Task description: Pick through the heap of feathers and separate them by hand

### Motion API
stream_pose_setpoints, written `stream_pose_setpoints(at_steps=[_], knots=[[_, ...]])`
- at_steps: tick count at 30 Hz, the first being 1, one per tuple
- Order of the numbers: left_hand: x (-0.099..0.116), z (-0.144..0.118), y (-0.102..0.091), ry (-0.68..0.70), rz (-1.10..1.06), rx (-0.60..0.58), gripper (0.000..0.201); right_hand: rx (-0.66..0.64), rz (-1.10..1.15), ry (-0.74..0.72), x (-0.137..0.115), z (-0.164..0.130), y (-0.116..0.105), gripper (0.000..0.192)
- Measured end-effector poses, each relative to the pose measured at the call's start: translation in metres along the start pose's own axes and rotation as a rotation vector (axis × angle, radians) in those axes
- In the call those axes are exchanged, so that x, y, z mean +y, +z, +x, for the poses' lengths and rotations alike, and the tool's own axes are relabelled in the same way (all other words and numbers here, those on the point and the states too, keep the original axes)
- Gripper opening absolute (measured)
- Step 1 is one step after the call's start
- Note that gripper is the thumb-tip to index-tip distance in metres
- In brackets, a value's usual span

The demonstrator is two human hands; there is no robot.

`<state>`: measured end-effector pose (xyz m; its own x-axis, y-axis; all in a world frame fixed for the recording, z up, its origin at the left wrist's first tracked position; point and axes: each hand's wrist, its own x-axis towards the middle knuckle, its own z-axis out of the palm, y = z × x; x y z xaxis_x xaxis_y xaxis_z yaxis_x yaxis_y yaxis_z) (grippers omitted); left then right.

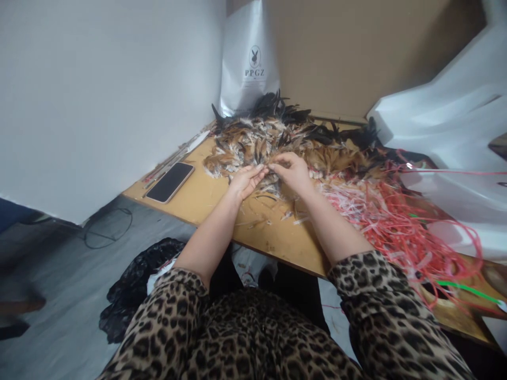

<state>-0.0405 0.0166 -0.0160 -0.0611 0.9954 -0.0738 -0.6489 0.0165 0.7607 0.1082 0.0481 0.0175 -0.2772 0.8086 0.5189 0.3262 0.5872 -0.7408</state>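
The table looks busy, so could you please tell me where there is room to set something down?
The table shows bare wood between the phone and left forearm, and along its front edge between left and right forearm, nearer than the scattered scraps. Feathers crowd the back; pink strings crowd the right.

"Where was the phone?"
"It lay by the table's near left corner."
"And the white bag?"
"That stood at the far edge."
"Below the near edge?"
"A black plastic bag lay on the floor."
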Motion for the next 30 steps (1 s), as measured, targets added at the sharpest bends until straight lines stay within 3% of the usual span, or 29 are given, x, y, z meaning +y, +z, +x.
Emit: stream_pose_setpoints(at_steps=[4,9,12,30], knots=[[-0.002,-0.001,-0.001,-0.006,0.094,-0.062,0.006,-0.067,0.035,0.018,0.000,0.000,0.001,0.018],[-0.001,-0.003,-0.002,-0.019,0.222,0.006,0.015,-0.088,0.199,0.263,-0.006,0.001,-0.005,0.026],[-0.002,-0.004,-0.001,-0.007,0.286,-0.013,0.016,-0.069,0.234,0.329,-0.009,0.001,-0.008,0.027],[-0.005,-0.007,0.005,-0.015,0.358,-0.087,0.013,-0.070,0.245,0.354,0.000,0.001,0.000,0.022]])
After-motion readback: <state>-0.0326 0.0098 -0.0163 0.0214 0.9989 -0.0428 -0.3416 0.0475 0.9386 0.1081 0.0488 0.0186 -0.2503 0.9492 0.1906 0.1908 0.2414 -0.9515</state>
